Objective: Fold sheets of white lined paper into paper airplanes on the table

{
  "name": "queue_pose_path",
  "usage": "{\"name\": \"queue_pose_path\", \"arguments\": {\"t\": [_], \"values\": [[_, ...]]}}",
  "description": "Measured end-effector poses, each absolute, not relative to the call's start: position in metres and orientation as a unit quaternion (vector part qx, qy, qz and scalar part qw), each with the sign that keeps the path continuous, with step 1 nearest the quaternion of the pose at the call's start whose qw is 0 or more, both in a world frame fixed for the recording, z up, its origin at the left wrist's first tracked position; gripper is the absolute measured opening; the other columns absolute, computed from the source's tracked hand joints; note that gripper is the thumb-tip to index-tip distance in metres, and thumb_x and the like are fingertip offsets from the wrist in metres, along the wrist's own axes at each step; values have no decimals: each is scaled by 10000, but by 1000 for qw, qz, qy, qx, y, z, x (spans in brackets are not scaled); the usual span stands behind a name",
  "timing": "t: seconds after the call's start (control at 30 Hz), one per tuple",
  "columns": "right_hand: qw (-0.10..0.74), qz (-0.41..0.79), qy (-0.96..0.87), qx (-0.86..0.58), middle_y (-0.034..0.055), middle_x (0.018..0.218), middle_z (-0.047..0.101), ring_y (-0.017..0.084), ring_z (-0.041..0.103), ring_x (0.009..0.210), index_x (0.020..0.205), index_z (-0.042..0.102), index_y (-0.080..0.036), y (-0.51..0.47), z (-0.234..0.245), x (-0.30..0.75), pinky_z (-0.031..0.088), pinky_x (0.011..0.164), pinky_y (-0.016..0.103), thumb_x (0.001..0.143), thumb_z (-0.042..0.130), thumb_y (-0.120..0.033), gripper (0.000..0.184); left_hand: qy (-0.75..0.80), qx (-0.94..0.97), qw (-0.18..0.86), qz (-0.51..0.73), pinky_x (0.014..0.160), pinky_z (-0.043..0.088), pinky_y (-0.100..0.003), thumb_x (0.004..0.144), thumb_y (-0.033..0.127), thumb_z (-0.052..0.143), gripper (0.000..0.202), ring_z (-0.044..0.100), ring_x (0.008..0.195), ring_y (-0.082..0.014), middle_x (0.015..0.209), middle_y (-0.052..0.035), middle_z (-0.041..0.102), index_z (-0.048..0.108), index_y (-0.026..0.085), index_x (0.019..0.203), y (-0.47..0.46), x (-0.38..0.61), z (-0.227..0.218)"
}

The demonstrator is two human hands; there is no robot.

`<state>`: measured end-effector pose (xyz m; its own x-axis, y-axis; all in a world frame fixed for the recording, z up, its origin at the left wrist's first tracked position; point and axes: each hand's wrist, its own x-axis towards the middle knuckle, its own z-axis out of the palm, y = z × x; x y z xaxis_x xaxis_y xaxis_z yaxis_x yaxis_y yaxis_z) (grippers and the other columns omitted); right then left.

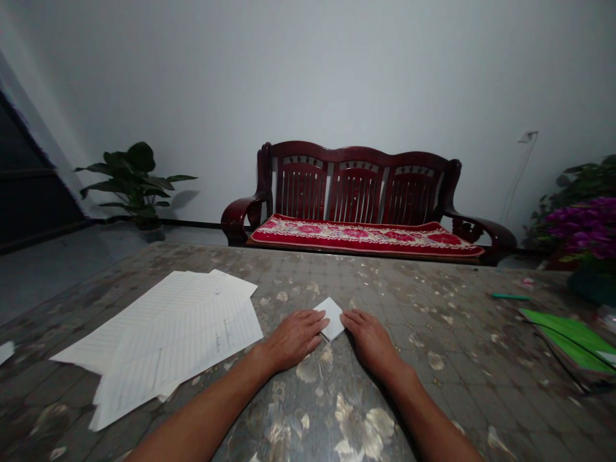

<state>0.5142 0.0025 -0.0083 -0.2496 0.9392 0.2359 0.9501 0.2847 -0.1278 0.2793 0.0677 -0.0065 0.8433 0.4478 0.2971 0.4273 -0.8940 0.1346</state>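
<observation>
A small folded white paper [332,317], shaped like a diamond, lies on the patterned tabletop between my hands. My left hand [297,337] rests at its left side, closed on it, with the fingertips over the paper's edge. At the right corner, the fingers of my right hand [366,330] are held together and grip the edge; the thumb is hidden beneath. The paper stays low against the table, one corner pointing away from me and another toward me.
Lined paper sheets [178,333] overlap on the table's left. To the right lie a green pen [511,296], a bright green booklet [572,337] with dark cords or straps across it, and purple flowers [584,224]. Beyond the table [433,398] stands a wooden bench [356,186].
</observation>
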Motion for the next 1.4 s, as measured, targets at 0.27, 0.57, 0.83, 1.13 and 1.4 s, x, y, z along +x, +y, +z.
{"name": "queue_pose_path", "arguments": {"t": [0.27,0.57,0.83,1.13,1.4], "values": [[179,-16,-809,-559,78,1308,637,235,523,1272,1223,662,-208,-4,-5,510,377,1104,406,941,447,-161,357,248,961,36,119,1118,336,-417,968,372,513,515,429,1369,-259,1507,-109,447,423,211,1450,61,275,-6],[181,11,-814,-552,84,1307,633,228,555,1235,1234,641,-203,-8,1,503,414,1079,379,963,452,-242,333,254,964,51,55,1194,154,-482,981,501,429,670,197,1487,-263,1599,-152,239,230,176,1531,54,272,-6],[129,13,-819,-559,143,1373,575,269,516,1285,1311,589,-153,-13,10,493,378,1114,410,945,504,-270,394,283,947,131,75,1200,226,-411,1013,462,337,587,289,1458,-234,1571,-131,324,294,164,1517,53,276,4],[112,37,-812,-572,161,1445,502,277,467,1336,1369,541,-120,-17,14,490,348,1141,412,899,505,-167,474,247,961,112,52,1202,179,-482,987,532,381,647,225,1477,-292,1588,-132,279,283,188,1526,43,287,4],[176,70,-800,-569,95,1388,575,215,535,1278,1334,590,-209,-10,6,503,386,1095,382,883,421,-99,493,247,961,102,65,1190,217,-497,941,507,512,706,213,1474,-332,1587,-140,270,298,164,1520,43,284,-2]]}}
